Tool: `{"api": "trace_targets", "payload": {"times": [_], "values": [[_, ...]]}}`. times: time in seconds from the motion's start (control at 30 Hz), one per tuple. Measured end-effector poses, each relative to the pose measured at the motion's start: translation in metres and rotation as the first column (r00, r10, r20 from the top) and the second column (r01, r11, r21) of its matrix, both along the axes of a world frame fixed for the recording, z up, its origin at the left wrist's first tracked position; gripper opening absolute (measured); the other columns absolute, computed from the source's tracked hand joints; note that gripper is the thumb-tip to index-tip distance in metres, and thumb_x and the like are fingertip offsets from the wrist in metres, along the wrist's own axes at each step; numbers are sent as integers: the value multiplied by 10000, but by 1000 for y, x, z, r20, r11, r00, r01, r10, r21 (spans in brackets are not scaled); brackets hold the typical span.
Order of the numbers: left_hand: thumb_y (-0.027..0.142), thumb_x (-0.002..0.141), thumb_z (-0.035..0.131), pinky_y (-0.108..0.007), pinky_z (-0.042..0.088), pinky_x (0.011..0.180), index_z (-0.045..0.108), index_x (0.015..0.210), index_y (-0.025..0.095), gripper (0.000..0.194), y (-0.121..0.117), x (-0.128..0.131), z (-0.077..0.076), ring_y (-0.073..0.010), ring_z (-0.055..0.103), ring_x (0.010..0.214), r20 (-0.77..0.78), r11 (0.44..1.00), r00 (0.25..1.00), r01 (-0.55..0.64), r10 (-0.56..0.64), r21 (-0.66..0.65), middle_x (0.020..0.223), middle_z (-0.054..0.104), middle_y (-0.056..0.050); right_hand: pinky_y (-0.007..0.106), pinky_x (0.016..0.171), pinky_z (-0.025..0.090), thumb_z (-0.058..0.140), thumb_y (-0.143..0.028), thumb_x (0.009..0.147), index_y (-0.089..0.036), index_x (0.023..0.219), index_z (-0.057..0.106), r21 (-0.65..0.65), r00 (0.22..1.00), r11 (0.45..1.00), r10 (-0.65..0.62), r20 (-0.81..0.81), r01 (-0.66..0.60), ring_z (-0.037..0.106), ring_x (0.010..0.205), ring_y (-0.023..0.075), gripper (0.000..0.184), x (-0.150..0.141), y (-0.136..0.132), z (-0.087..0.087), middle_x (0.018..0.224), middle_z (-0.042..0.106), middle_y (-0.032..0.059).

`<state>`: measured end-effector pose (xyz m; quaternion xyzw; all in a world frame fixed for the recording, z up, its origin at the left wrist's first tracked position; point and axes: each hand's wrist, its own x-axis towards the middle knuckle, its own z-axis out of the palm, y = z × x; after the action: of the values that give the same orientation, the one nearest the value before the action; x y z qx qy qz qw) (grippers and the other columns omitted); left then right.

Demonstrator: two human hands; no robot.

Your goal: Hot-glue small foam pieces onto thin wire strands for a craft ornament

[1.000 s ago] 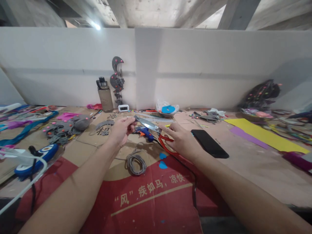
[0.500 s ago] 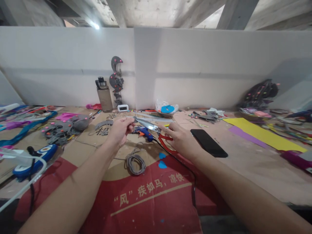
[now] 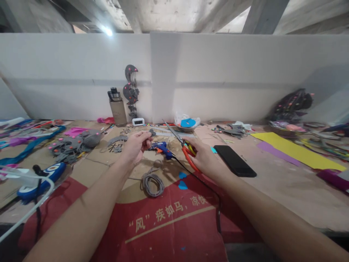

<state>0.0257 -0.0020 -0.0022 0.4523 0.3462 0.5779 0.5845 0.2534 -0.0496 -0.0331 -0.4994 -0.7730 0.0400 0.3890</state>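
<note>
Between the thumb and fingers of my left hand point(image 3: 137, 145) is pinched a small dark grey piece point(image 3: 152, 132), too small to make out fully. My right hand point(image 3: 203, 154) is closed round the red and yellow handles of a pair of scissors point(image 3: 176, 134). Their blades point up and to the left, apart from the grey piece. A blue glue gun point(image 3: 164, 150) lies on the cardboard between my hands, its black cord running toward me. Closer to me rest a coil of grey cord point(image 3: 152, 183) and blue paper hearts point(image 3: 182, 185).
A black phone point(image 3: 235, 161) lies right of my right hand, with yellow paper point(image 3: 294, 149) beyond it. At the back stand a bottle point(image 3: 118, 111) and a small white clock point(image 3: 138, 122). Grey felt pieces point(image 3: 73, 143) and a blue-white power strip point(image 3: 43, 182) are on the left.
My right hand has drawn the scissors away from the left hand's grey piece and tilted the blades upward. The left hand stays nearly in place, still pinching.
</note>
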Motion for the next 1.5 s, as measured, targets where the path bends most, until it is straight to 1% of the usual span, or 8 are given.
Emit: {"api": "trace_targets", "payload": {"times": [0.23, 0.37, 0.47, 0.63, 0.83, 1.07, 1.27, 1.5], "values": [[183, 611, 698, -178, 411, 495, 580, 726, 129, 173, -2, -1, 2, -44, 481, 506, 97, 999, 994, 51, -52, 13, 663, 591, 5, 366, 948, 426, 516, -194, 780, -229, 1257, 499, 29, 997, 998, 48, 59, -50, 538, 1110, 222, 479, 0, -2, -3, 1214, 572, 87], [177, 631, 676, -163, 394, 492, 572, 739, 135, 155, -1, -2, 2, -34, 460, 501, 124, 996, 989, 69, -75, 56, 662, 579, 11, 342, 934, 435, 529, -228, 793, -236, 1263, 507, 17, 995, 997, 70, 77, -72, 552, 1103, 214, 471, -2, -5, -2, 1228, 583, 73], [166, 643, 668, -157, 388, 496, 562, 740, 142, 145, -2, -2, 3, -33, 455, 501, 133, 994, 987, 82, -91, 69, 643, 556, 21, 329, 911, 445, 547, -248, 791, -220, 1226, 548, 59, 991, 996, 55, 123, -63, 566, 1079, 216, 436, -3, -6, 0, 1207, 604, 74], [147, 641, 664, -152, 376, 489, 559, 733, 148, 140, -3, -1, 5, -31, 440, 494, 155, 993, 983, 90, -102, 82, 626, 529, 32, 317, 818, 473, 555, -243, 784, -229, 1203, 572, 101, 979, 995, 3, 203, -24, 604, 966, 213, 419, -5, -8, 2, 1113, 642, 78], [163, 661, 665, -176, 399, 522, 563, 754, 144, 139, -3, -2, 3, -40, 431, 506, 140, 985, 978, 138, -152, 105, 620, 494, 40, 319, 806, 483, 566, -269, 796, -237, 1191, 582, 143, 973, 990, -32, 227, 0, 611, 965, 220, 397, -6, -8, 0, 1120, 643, 83], [168, 665, 673, -173, 374, 504, 565, 742, 131, 138, -3, -1, 2, -41, 411, 507, 127, 984, 980, 143, -156, 109, 616, 486, 34, 333, 776, 502, 560, -248, 801, -221, 1225, 562, 183, 973, 983, -9, 229, -34, 618, 942, 227, 425, -4, -5, -3, 1095, 647, 89], [165, 657, 679, -181, 380, 514, 585, 739, 127, 131, -5, 0, 4, -43, 413, 516, 100, 980, 982, 150, -163, 130, 631, 496, 28, 329, 774, 497, 555, -247, 808, -230, 1243, 550, 170, 966, 985, -26, 256, -18, 616, 948, 232, 435, -3, -4, -4, 1107, 643, 81], [164, 630, 695, -176, 361, 504, 620, 713, 123, 119, -4, -1, 4, -39, 409, 511, 47, 984, 994, 88, -96, 153, 629, 522, 23, 323, 779, 489, 538, -281, 820, -248, 1235, 556, 127, 965, 992, -40, 259, 7, 618, 946, 235, 417, -4, -10, 2, 1129, 638, 70]]}}
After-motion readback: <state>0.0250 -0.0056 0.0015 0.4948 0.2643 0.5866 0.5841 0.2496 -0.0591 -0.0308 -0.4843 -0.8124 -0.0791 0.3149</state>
